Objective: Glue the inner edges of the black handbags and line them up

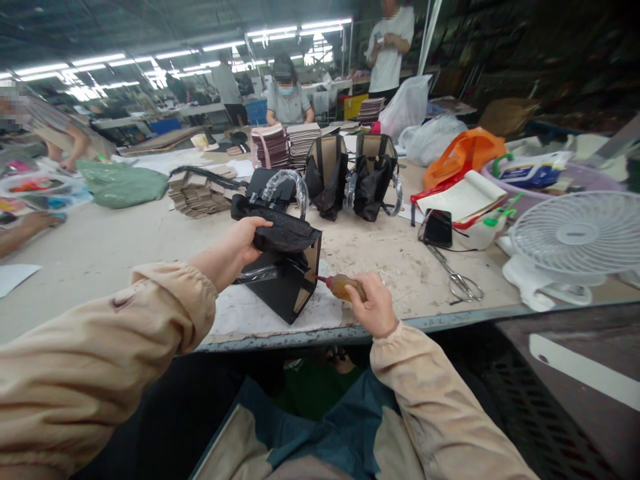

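Note:
My left hand (pixel 249 239) is closed on the upper part of a black handbag (pixel 280 283), which lies tilted on a white sheet (pixel 227 319) near the table's front edge. The bag's open end faces right and shows a tan inside. In my right hand (pixel 374 303) is a tool with an amber handle and a thin red shaft, which looks like a screwdriver (pixel 345 287). Its tip reaches the bag's open end; whether it touches the inside is hard to tell. A plastic-wrapped handle (pixel 263 274) hangs at the bag's side.
Behind stand two more black bags (pixel 326 175) and stacks of dark panels (pixel 270 148). Grey-brown pieces (pixel 200 193) lie left of them. To the right are a phone (pixel 438 228), scissors (pixel 463 285), a notepad (pixel 467 197) and a white fan (pixel 575 233). Other people work beyond and at left.

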A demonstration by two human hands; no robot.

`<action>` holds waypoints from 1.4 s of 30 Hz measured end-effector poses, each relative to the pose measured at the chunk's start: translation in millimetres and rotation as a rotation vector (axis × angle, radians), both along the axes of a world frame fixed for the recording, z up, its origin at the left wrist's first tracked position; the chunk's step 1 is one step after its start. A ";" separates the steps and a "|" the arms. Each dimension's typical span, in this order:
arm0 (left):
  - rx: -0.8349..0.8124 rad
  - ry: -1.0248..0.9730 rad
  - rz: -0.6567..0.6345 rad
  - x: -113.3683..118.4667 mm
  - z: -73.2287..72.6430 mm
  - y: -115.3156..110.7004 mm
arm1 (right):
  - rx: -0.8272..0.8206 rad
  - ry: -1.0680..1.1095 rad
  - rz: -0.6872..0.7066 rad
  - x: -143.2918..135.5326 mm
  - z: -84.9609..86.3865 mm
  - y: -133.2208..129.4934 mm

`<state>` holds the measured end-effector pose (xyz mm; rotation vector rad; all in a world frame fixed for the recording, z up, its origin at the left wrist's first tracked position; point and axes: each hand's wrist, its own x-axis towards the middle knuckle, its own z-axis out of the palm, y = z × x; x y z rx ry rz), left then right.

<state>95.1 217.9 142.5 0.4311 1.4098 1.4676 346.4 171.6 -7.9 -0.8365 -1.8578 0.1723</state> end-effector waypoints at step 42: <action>0.002 0.006 -0.018 0.9 0.1 -0.2 | -0.038 0.420 -0.246 -7.1 27.2 14.1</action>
